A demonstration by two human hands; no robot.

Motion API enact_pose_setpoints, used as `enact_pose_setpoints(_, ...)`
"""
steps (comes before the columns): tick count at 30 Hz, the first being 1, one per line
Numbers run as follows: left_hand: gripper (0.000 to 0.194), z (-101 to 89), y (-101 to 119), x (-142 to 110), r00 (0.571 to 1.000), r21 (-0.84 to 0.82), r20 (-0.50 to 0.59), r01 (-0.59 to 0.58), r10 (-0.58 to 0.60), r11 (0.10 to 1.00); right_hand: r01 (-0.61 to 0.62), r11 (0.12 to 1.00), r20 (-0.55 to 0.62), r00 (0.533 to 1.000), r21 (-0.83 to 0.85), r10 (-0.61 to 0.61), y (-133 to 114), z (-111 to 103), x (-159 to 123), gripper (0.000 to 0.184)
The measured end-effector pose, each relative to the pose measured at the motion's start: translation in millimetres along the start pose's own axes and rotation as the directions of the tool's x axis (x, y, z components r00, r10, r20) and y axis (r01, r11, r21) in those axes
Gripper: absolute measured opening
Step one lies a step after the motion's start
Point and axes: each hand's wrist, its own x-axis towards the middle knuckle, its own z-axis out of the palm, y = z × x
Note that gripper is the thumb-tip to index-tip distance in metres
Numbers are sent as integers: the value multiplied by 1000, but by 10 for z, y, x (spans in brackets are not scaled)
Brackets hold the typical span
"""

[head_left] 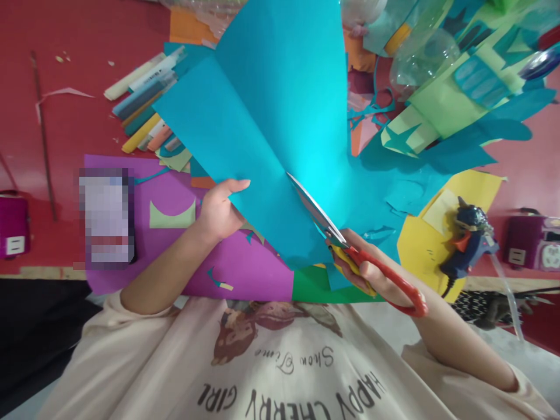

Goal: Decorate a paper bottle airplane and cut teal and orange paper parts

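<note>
A large blue sheet of paper [301, 87] stands partly raised in front of me, creased along a slanting line. My left hand [222, 209] grips its lower left edge, thumb on top and the other fingers hidden beneath. In my right hand [365, 271] is a pair of scissors [317, 210] with red and yellow handles. Their blades lie at the sheet, pointing up and left along the crease. A cut edge shows near the blades' base; I cannot tell how far the lower blade reaches under the paper.
Several markers [146, 105] lie at the upper left. A phone [107, 219] with a blurred screen rests on purple paper [249, 265]. To the right are a glue gun [470, 251] on yellow paper [413, 248], green paper cut-outs [450, 102] and clear plastic bottles [424, 58].
</note>
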Motion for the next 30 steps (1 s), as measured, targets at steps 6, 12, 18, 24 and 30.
enact_pose_setpoints(6, 45, 15, -25, -1, 998, 13, -24, -61, 62, 998, -62, 992, 6, 998, 113, 61, 2, 10, 35, 77)
enact_pose_setpoints(12, 44, -11, -7, 6, 1000, 17, -24, -6, 6, 1000, -77, 991, -35, 996, 108, 81, 14, 47, 42, 74)
enact_pose_setpoints(18, 47, 4, -1, 8, 999, 10, -41, -32, 32, 999, -47, 995, -45, 998, 90, 51, 73, 49, 58, 73)
enact_pose_setpoints(24, 46, -32, -3, 25, 998, 36, 21, -58, 57, 998, -45, 994, -35, 998, 97, 49, 32, 21, 53, 73)
enact_pose_setpoints(30, 44, 6, 8, 38, 976, -23, -9, -217, 216, 976, -16, 1000, -15, 1000, 7, 16, 108, -101, 27, 71)
